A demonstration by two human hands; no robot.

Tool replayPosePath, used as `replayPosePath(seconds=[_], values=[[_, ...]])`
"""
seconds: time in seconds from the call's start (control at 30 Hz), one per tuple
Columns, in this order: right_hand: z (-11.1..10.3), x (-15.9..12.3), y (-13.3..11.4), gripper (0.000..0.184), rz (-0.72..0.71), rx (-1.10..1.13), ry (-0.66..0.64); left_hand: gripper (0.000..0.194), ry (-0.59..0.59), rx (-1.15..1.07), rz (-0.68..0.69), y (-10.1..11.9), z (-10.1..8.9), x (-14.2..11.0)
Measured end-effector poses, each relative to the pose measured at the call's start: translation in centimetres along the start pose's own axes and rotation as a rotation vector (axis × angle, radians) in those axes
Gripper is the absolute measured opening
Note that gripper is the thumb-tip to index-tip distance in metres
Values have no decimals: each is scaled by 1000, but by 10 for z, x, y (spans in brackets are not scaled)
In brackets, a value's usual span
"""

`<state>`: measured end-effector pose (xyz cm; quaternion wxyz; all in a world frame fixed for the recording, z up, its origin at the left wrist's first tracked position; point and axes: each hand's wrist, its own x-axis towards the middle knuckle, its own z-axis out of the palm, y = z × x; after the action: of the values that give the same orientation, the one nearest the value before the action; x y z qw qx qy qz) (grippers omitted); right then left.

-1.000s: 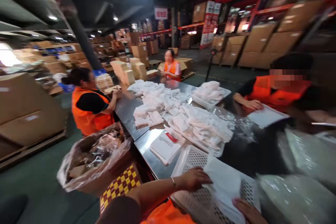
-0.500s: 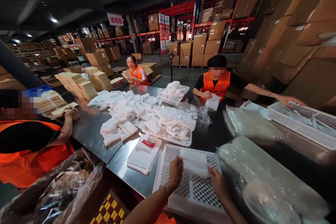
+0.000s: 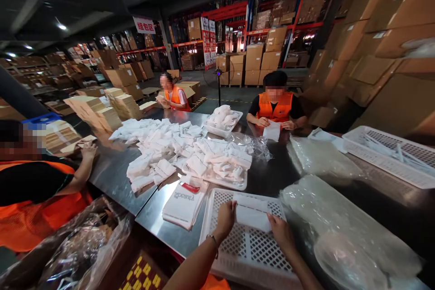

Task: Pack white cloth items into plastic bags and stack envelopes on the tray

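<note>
Above an upturned white plastic basket (image 3: 247, 242) I hold a folded white bag (image 3: 252, 216) with a crease across its middle. My left hand (image 3: 225, 221) pinches the bag's left edge. At its lower right edge, my right hand (image 3: 280, 232) is closed on it. Left of the basket lies a stack of flat white printed bags (image 3: 181, 206), a red-handled tool (image 3: 190, 187) on top. Just beyond, a white tray (image 3: 241, 185) is heaped with folded white packets (image 3: 217, 158). What lies under the held bag is hidden.
Clear plastic sacks (image 3: 340, 217) lie along the right side, with a long white basket (image 3: 401, 163) behind. A co-worker (image 3: 275, 104) across the table handles a white bag. Another co-worker (image 3: 41, 181) sits left, near an open box with a plastic liner (image 3: 78, 244).
The bag between my hands now lies flatter, its crease more evenly lined up. The co-worker across has drawn an arm back from the long basket, both hands now at a bag.
</note>
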<state>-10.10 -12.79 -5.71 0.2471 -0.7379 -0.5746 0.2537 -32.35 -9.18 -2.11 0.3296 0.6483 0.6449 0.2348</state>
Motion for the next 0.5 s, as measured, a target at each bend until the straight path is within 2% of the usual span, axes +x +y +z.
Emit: replayPosePath(seconds=[0.1,0.2,0.23,0.3,0.37,0.4,0.43,0.5], values=[[-3,5,0,41,-1,-68,-7,40,-42,59,-19,-3,-9,6],[-10,4,-7,32,-2,-164,42,33,-25,111,-34,0,-24,4],[-11,3,-12,29,-8,-192,71,35,2,116,-8,5,-28,3],[-9,2,-27,39,-91,-239,154,46,62,122,141,17,-31,-1],[1,3,-43,49,-258,-271,215,51,64,164,368,31,-22,-4],[8,5,-50,51,-333,-271,212,52,24,204,464,36,-13,-5],[15,7,-54,52,-380,-262,192,51,-27,252,520,38,-2,-5],[27,12,-54,53,-362,-230,142,50,-90,330,532,34,20,-5]])
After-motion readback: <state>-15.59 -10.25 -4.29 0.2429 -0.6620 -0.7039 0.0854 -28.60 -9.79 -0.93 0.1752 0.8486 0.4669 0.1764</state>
